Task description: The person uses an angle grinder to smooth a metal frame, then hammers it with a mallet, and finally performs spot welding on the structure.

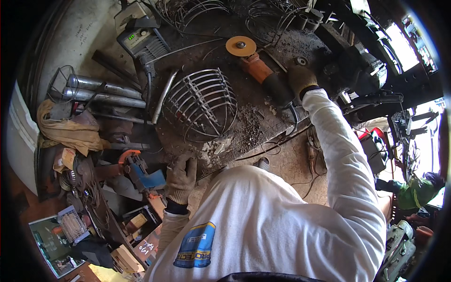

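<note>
On the dark workbench [188, 113] lies a metal cage [202, 105] of curved bars, tapering toward its near end. To its right rests an angle grinder [263, 75], orange and black, its tan disc [241, 45] facing up. My gloved right hand [300, 79] is beside the grinder's body, fingers curled. A thin rod [275, 60] reaches up to that glove; what the fingers close on is hidden. By the bench's near edge, below the cage, my gloved left hand [181, 176] is open, thumb apart from the fingers, holding nothing.
A welding machine [143, 40] with a lit green display stands at the far left. Metal tubes [105, 91] and a tan cloth [66, 124] lie left of the bench. A blue vise [145, 174] sits near my left hand. Wire coils [192, 11] lie at the back; dark machinery stands right.
</note>
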Available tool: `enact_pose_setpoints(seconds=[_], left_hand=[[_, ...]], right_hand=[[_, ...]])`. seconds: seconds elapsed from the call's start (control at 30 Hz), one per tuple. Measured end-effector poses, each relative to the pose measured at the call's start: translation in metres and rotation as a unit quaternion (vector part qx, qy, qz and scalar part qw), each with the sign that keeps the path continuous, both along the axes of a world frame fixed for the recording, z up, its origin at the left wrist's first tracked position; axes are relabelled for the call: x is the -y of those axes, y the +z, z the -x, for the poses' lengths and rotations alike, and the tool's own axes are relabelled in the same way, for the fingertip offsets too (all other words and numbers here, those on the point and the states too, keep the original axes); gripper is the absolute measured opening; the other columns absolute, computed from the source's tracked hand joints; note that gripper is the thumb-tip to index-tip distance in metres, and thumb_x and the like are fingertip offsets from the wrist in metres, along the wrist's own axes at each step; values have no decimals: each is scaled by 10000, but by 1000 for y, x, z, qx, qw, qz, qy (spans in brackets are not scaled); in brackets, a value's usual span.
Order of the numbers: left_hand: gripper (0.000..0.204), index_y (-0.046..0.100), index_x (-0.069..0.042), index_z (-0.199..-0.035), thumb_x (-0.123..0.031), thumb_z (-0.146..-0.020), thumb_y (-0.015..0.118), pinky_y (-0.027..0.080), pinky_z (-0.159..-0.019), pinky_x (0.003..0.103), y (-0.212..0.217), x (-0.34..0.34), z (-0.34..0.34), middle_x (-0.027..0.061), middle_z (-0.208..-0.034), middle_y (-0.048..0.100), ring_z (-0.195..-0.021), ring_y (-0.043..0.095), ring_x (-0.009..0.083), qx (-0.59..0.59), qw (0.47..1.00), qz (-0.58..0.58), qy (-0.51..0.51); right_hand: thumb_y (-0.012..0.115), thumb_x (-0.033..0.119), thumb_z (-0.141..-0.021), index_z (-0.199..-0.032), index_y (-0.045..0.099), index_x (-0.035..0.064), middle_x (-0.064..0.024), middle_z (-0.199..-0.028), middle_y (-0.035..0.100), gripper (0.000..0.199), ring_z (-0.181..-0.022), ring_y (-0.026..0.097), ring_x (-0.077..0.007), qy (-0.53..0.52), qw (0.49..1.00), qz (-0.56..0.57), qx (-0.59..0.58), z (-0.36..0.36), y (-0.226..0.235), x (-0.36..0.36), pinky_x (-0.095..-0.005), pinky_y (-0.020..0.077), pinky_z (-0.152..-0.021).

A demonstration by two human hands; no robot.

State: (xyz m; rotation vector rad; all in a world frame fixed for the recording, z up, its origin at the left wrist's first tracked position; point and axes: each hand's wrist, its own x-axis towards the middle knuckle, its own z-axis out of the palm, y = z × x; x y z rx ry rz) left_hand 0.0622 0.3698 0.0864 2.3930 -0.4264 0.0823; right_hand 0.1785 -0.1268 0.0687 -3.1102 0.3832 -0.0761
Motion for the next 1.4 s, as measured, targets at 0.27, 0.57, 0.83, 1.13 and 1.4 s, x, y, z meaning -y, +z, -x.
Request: enact_pose_setpoints(seconds=[0.27,0.57,0.83,1.13,1.4], left_hand=[[216,694,-53,-1120,-155,-930,703,553,-865,409,-10,-13,3,146,-1075,718,-990,703,327,24,998,44,-36],[161,678,-66,-1086,-114,-934,698,569,-782,419,-5,-8,-3,129,-991,707,-894,684,335,135,987,-19,-80],[391,654,-97,-1223,-145,-858,783,541,-905,419,22,6,2,133,-1227,646,-1073,641,321,187,972,-48,-133],[631,615,-166,-1371,-312,-799,838,542,-929,470,89,24,-11,117,-1285,652,-1113,660,302,223,929,74,-287],[381,554,6,-1407,-66,-1034,586,477,-610,246,64,26,33,46,-818,634,-674,568,65,-198,819,531,-95]], right_hand=[[541,308,-988,-1242,582,-1,-290,-1068,710,402,-1027,695,-439,-52,996,-70,-33,9,57,-7,-532,546,-881],[581,396,-939,-1006,709,72,-211,-959,722,355,-970,693,-421,15,998,52,30,41,134,25,-502,558,-829],[627,159,-988,-1102,688,12,25,-819,606,195,-747,537,-65,-33,940,-331,76,168,196,36,-244,452,-648],[664,161,-987,-1220,678,-27,-119,-942,737,300,-753,705,-154,376,767,-468,-225,113,152,-139,-306,592,-666],[643,546,-976,-1512,367,-58,-218,-1329,626,854,-1126,675,-270,282,815,-461,209,126,144,-208,-363,551,-945]])
